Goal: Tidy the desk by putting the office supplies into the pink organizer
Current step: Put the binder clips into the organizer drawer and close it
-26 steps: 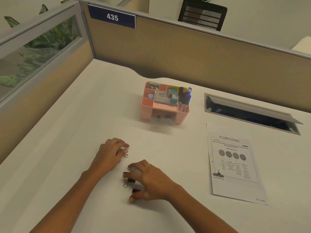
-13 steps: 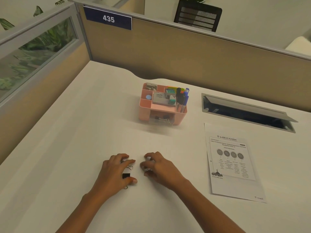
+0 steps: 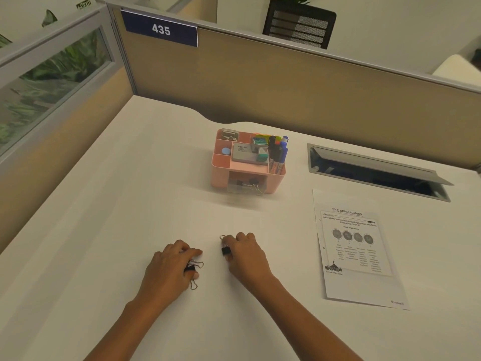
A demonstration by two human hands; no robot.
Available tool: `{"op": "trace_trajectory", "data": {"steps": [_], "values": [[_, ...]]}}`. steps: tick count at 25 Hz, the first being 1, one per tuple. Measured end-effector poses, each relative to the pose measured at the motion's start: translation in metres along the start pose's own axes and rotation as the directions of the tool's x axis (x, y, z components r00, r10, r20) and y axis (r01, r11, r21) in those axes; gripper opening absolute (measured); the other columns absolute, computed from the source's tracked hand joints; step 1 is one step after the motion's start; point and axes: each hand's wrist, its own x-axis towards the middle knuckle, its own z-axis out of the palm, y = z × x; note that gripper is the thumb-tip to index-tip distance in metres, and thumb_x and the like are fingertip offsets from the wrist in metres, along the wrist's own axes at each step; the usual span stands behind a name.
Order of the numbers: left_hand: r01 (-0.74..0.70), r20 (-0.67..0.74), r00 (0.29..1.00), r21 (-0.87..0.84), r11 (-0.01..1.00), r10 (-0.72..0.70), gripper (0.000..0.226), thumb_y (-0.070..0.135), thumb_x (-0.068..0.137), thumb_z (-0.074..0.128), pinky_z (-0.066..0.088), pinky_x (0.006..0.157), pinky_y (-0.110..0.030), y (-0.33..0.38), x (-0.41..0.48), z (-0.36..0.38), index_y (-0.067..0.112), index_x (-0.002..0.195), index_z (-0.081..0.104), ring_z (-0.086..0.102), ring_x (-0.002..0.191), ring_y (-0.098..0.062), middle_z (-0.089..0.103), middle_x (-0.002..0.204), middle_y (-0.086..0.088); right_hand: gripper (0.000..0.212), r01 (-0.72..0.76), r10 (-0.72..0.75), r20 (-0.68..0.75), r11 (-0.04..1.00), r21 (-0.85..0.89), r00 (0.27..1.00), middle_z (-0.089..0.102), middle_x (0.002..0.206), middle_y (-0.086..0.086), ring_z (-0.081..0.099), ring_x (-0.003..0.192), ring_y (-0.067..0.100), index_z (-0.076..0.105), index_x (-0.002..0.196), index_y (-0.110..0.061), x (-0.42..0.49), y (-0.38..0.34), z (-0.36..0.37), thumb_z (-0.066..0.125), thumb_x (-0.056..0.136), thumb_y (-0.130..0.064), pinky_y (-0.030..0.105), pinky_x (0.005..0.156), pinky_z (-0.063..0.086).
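Note:
The pink organizer (image 3: 221, 175) stands at the middle of the white desk, holding markers, a grey box and an eraser on top, with binder clips in its clear front drawer (image 3: 246, 186). Nearer to me, my left hand (image 3: 169, 269) is closed around black binder clips (image 3: 194, 267), whose wire handles stick out at the fingertips. A little to its right, my right hand (image 3: 246, 256) grips another black binder clip (image 3: 225, 250) at its fingertips. Both hands rest low on the desk, well in front of the organizer.
A printed sheet of paper (image 3: 356, 246) lies on the desk to the right. Behind it is an open cable hatch (image 3: 377, 170). Tan partition walls (image 3: 286, 87) close the desk at the back and left.
Both hands have gathered the loose binder clips off the desk. The right hand shifted up and away from the left, now holding its own clip.

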Motion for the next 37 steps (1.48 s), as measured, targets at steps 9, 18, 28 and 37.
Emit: {"op": "trace_trajectory", "data": {"steps": [9,18,28,37], "values": [[0.096,-0.077,0.992,-0.02,0.995,-0.098,0.031,0.037,0.082,0.068,0.049,0.068,-0.031,0.014,0.015,0.005,0.025,0.11,0.067,0.06,0.087,-0.022,0.059,0.109,0.005,0.022,-0.155,0.163,-0.067,0.981,0.117,0.984,0.059,0.107,0.01,0.046,0.105,0.028,0.059,0.11,-0.007,0.013,0.007,-0.007,0.046,0.092,-0.008,0.029,0.068,0.035],[0.085,-0.014,0.996,0.012,0.996,-0.085,0.045,0.039,0.074,0.075,0.05,0.069,-0.03,0.028,0.012,0.015,0.026,0.115,0.061,0.058,0.089,-0.022,0.052,0.115,0.001,0.039,-0.249,0.256,-0.068,0.964,0.096,0.964,0.046,0.117,0.009,0.038,0.114,0.03,0.057,0.116,-0.011,0.021,-0.017,-0.004,0.057,0.089,-0.04,0.033,0.07,0.041],[0.102,0.022,0.994,0.071,0.992,-0.104,0.041,0.036,0.081,0.068,0.048,0.068,-0.028,0.035,0.027,0.016,0.024,0.118,0.054,0.05,0.102,-0.017,0.047,0.117,0.003,0.022,-0.209,0.212,-0.078,0.977,0.04,0.974,0.05,0.113,0.012,0.042,0.107,0.032,0.056,0.106,-0.006,0.021,-0.002,-0.016,0.051,0.084,-0.007,0.031,0.063,0.034],[0.043,0.039,0.998,0.001,0.999,-0.043,0.022,0.034,0.079,0.071,0.052,0.069,-0.027,0.043,0.026,0.024,0.032,0.099,0.062,0.049,0.095,-0.014,0.045,0.113,0.006,0.02,-0.235,0.265,-0.085,0.936,0.261,0.96,0.061,0.105,0.008,0.059,0.093,0.025,0.066,0.102,-0.012,0.011,0.015,-0.036,0.056,0.085,-0.009,0.024,0.066,0.035]]}}
